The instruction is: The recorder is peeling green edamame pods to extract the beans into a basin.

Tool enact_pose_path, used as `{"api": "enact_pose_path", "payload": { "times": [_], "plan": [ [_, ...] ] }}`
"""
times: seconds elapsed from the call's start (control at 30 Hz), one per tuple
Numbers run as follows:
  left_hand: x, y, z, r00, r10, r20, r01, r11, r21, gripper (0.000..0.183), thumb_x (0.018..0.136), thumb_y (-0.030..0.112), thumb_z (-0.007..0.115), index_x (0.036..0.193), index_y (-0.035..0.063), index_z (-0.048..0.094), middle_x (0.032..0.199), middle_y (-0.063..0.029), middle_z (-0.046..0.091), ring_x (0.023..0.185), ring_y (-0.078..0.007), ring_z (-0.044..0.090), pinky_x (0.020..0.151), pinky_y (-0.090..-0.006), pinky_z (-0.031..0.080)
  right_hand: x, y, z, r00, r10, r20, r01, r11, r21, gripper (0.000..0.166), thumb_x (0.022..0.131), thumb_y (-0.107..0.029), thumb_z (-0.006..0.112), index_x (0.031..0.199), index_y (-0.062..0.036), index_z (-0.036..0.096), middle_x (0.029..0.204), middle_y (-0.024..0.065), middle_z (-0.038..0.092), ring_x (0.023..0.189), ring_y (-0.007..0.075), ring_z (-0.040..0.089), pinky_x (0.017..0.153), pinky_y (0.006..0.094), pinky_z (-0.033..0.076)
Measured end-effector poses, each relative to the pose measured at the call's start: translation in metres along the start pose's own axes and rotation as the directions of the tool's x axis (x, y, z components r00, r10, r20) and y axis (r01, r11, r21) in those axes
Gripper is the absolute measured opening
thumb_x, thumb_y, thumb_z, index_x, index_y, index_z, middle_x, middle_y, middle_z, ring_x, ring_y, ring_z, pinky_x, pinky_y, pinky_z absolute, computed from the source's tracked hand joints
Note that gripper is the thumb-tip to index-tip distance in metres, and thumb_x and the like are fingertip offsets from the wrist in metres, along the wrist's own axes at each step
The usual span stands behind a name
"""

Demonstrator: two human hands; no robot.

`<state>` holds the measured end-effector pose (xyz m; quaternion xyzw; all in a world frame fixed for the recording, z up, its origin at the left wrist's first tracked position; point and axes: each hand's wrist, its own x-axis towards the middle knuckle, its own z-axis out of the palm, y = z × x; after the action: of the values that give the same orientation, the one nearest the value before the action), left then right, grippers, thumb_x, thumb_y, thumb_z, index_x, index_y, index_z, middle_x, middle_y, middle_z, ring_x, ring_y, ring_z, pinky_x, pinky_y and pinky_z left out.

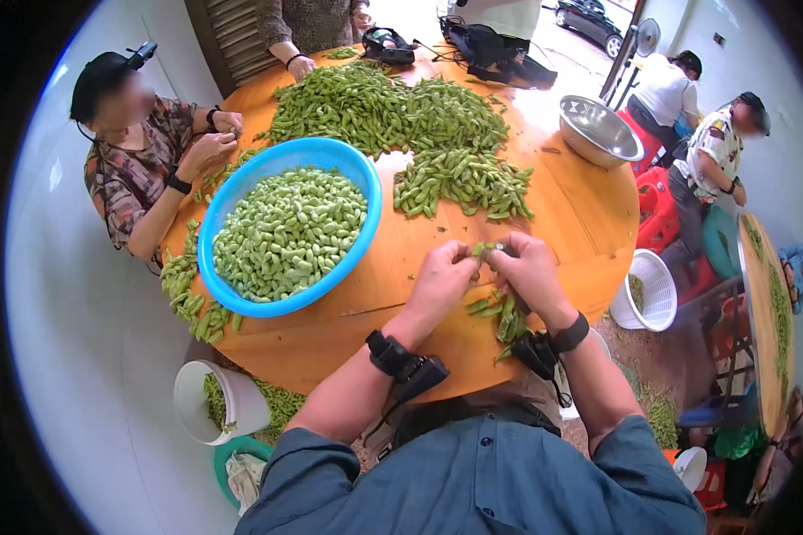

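Note:
Between the fingertips of my left hand (443, 275) and my right hand (530, 269) is a green bean pod (480, 248), pinched from both sides just above the table. The fingers partly cover it, so I cannot tell whether it is split. Below my right hand, a few loose pods (510, 319) lie near the table's edge. To the left stands a blue plastic basket (209, 257) heaped with shelled green beans (291, 231). Beyond my hands a small heap of whole pods (465, 184) meets a much larger pile (375, 107).
The round wooden table (368, 348) also carries a steel colander (599, 127) and black gear (502, 53). One person (140, 147) works at the left; another's hand (301, 67) touches the pile. A white bucket (224, 401) and a white basket (646, 291) stand below the table.

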<state>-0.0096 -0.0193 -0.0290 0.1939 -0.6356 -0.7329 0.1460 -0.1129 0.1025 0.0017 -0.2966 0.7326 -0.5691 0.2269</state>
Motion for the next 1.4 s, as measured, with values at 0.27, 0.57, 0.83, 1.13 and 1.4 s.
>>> {"api": "enact_pose_path", "payload": {
  "times": [0.27, 0.57, 0.83, 1.13, 1.4],
  "plan": [
    [0.007, 0.002, -0.012, 0.978, -0.126, 0.164, 0.161, 0.963, -0.217, 0.019, 0.098, 0.013, 0.048, 0.102, 0.0020, 0.064, 0.083, -0.0046, 0.067, 0.059, -0.0069, 0.055, 0.048, -0.0192, 0.040, -0.003, 0.006, 0.007, 0.994, 0.062, 0.093, -0.077, 0.981, 0.178, 0.018, 0.091, -0.017, 0.066, 0.084, 0.0000, 0.065, 0.064, 0.0008, 0.061, 0.046, 0.0056, 0.053, 0.039, 0.0216, 0.041],
    [0.004, 0.010, -0.019, 0.967, -0.123, 0.223, 0.169, 0.965, -0.202, 0.018, 0.099, 0.013, 0.052, 0.103, 0.0004, 0.064, 0.087, -0.0032, 0.065, 0.065, -0.0070, 0.055, 0.052, -0.0197, 0.045, 0.010, 0.010, -0.009, 0.937, 0.185, 0.296, -0.293, 0.878, 0.378, 0.017, 0.094, -0.017, 0.063, 0.085, -0.0027, 0.064, 0.069, 0.0006, 0.062, 0.048, 0.0056, 0.054, 0.042, 0.0199, 0.043],
    [-0.001, 0.017, -0.020, 0.974, -0.195, 0.112, 0.224, 0.893, -0.391, 0.018, 0.094, 0.003, 0.052, 0.108, -0.0022, 0.063, 0.089, -0.0040, 0.062, 0.068, -0.0089, 0.058, 0.054, -0.0207, 0.049, 0.016, 0.019, -0.031, 0.972, 0.155, 0.178, -0.194, 0.953, 0.233, 0.016, 0.091, -0.017, 0.065, 0.086, -0.0018, 0.065, 0.067, 0.0032, 0.062, 0.051, 0.0091, 0.056, 0.046, 0.0251, 0.045],
    [-0.038, 0.095, -0.069, 0.741, 0.581, -0.336, -0.192, 0.663, 0.723, 0.018, 0.093, 0.003, 0.051, 0.105, 0.0012, 0.063, 0.094, -0.0053, 0.061, 0.080, -0.0128, 0.058, 0.067, -0.0248, 0.048, -0.012, 0.008, -0.042, 0.874, -0.345, 0.341, 0.481, 0.710, -0.514, 0.010, 0.080, -0.010, 0.060, 0.087, -0.0022, 0.060, 0.083, 0.0185, 0.065, 0.076, 0.0392, 0.063, 0.066, 0.0448, 0.052],
    [-0.057, 0.107, -0.100, 0.669, 0.726, -0.158, 0.176, 0.052, 0.983, 0.014, 0.087, 0.003, 0.059, 0.100, -0.0008, 0.063, 0.105, -0.0124, 0.062, 0.103, -0.0315, 0.056, 0.090, -0.0417, 0.044, -0.014, -0.013, -0.047, 0.818, -0.214, 0.534, 0.442, 0.827, -0.346, 0.016, 0.083, -0.009, 0.057, 0.096, -0.0007, 0.060, 0.090, 0.0197, 0.065, 0.084, 0.0397, 0.063, 0.073, 0.0459, 0.052]
  ]
}}
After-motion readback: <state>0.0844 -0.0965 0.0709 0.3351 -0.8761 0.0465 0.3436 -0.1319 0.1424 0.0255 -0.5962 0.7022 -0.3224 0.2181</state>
